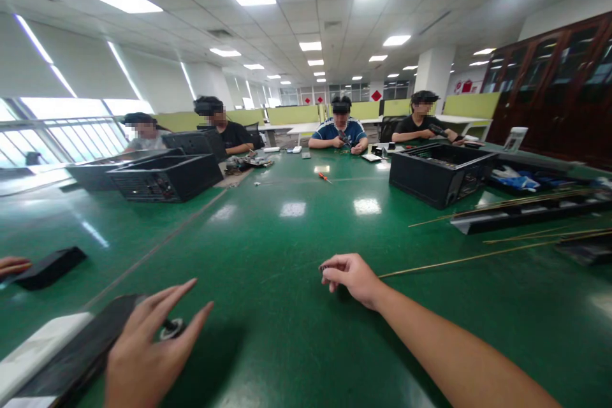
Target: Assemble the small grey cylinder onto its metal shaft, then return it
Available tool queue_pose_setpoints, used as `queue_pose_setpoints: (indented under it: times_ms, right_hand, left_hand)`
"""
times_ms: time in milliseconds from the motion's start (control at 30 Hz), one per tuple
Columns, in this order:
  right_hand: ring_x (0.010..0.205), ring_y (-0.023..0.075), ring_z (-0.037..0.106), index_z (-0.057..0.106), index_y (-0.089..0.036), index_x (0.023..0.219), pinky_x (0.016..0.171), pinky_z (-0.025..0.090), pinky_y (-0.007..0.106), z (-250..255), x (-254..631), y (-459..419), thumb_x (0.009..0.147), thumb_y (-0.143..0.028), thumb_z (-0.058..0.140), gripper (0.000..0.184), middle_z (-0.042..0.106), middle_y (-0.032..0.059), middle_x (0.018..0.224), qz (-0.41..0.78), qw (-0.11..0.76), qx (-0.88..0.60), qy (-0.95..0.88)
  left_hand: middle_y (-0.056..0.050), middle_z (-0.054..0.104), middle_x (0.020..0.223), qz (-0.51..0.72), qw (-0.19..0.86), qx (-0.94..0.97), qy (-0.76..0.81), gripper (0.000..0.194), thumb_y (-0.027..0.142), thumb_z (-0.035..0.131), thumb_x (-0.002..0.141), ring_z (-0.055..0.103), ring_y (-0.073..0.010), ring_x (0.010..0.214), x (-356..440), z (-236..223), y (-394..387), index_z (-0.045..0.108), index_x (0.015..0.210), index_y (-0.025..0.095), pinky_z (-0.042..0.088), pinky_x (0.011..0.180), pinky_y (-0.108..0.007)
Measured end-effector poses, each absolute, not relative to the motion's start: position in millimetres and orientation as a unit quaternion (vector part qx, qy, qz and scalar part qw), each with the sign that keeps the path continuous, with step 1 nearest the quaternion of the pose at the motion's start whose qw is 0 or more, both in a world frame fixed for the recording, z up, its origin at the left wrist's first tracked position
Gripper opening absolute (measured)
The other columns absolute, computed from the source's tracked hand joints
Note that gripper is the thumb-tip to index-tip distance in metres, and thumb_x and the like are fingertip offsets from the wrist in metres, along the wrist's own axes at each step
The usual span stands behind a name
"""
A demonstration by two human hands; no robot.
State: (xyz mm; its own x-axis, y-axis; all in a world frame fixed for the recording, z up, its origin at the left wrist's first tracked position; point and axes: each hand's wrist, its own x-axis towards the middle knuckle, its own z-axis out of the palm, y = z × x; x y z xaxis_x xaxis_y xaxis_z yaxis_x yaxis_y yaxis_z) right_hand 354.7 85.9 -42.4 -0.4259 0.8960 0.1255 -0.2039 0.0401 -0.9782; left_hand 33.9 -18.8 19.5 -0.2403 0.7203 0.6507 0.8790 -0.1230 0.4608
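Note:
My left hand [150, 347] is held over the near left of the green table [268, 306], thumb and fingers spread apart. Between its thumb and fingers shows a small round piece [172, 329], dark on top with a pale ring; I see no grip on it. A long dark flat piece [102, 338] lies beneath and behind this hand. Farther right, my right hand [352, 277] is closed in a pinch just above the tabletop. A small dark object [324, 268] sticks out at its fingertips, too small to name.
A white power strip [38, 357] lies at the near left. Another person's hand [13, 266] touches a black block [52, 266]. Black computer cases [165, 182] stand left and right [421, 178]. Thin rods [444, 262] reach in from the right. An orange screwdriver [324, 176] lies mid-table; several people sit beyond.

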Motion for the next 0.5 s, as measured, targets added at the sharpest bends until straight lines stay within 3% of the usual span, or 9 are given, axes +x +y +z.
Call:
queue_pose_setpoints:
  times_ms: [67,133,300,400,500]
  right_hand:
    - [0.049,0.01,0.054,0.071,-0.011,0.089,0.05,0.041,0.023,-40,353,81,0.072,-0.047,0.074,0.04,0.066,0.0032,0.064,0.706,0.389,-0.249,-0.537]
    - [0.046,0.0092,0.053,0.071,-0.01,0.089,0.045,0.037,0.021,-38,353,78,0.072,-0.052,0.074,0.046,0.065,0.0037,0.061,0.751,0.352,-0.217,-0.515]
    - [0.045,0.0095,0.053,0.067,-0.01,0.071,0.041,0.031,0.018,-34,355,77,0.063,-0.059,0.078,0.051,0.06,0.0016,0.053,0.775,0.37,-0.198,-0.472]
    - [0.044,0.0093,0.052,0.066,-0.011,0.068,0.04,0.03,0.019,-35,355,80,0.065,-0.062,0.076,0.052,0.061,0.0028,0.053,0.778,0.383,-0.19,-0.46]
    - [0.043,0.0094,0.052,0.07,-0.009,0.08,0.042,0.033,0.02,-37,357,83,0.073,-0.067,0.065,0.058,0.066,0.0065,0.061,0.781,0.366,-0.169,-0.477]
  left_hand:
    - [0.001,0.065,0.114,-0.432,0.061,-0.696,-0.57,0.043,0.046,0.07,0.072,0.064,-0.0284,0.102,76,26,-7,0.065,0.114,0.038,0.049,0.099,-0.048]
    - [-0.004,0.068,0.113,-0.415,-0.023,-0.761,-0.498,0.046,0.04,0.074,0.072,0.065,-0.0267,0.102,119,29,10,0.066,0.116,0.032,0.053,0.093,-0.041]
    - [-0.005,0.073,0.096,-0.447,-0.193,-0.78,-0.393,0.022,0.028,0.073,0.075,0.068,-0.0215,0.089,194,19,40,0.076,0.097,0.027,0.056,0.081,-0.034]
    - [-0.004,0.074,0.087,-0.488,-0.228,-0.736,-0.411,0.017,0.026,0.072,0.076,0.069,-0.0198,0.081,205,15,41,0.076,0.093,0.024,0.056,0.076,-0.031]
    - [-0.003,0.074,0.092,-0.503,-0.19,-0.709,-0.457,0.019,0.031,0.068,0.08,0.069,-0.02,0.084,189,21,36,0.075,0.097,0.024,0.055,0.081,-0.031]
